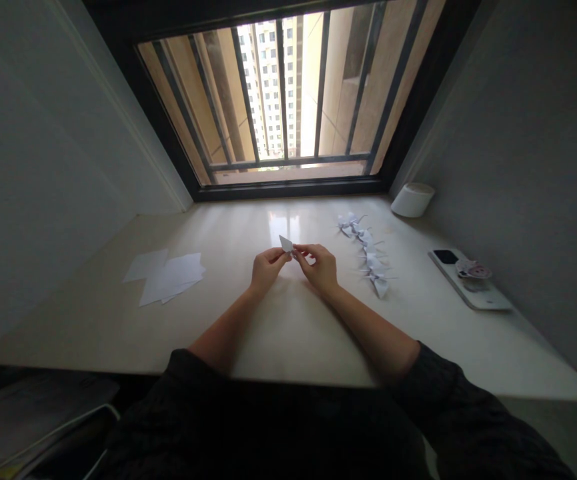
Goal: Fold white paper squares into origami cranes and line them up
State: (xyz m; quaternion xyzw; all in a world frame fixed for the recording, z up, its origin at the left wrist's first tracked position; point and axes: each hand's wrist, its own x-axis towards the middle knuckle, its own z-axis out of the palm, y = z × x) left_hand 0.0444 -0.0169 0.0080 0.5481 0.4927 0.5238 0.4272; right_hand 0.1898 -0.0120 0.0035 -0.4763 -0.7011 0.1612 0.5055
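Between my two hands, above the middle of the pale tabletop, is a small piece of folded white paper with a pointed end facing up and away. My left hand pinches it from the left. From the right, the fingertips of my right hand close on its lower edge. My fingers cover the lower part of the fold. To the right lies a row of folded paper cranes, several of them close together. Several loose white paper sheets lie overlapping on the left.
A white phone with a round decorated grip lies at the right by the wall. Behind it stands a white cylindrical object. A barred window closes off the far side. The tabletop's front edge runs before my body.
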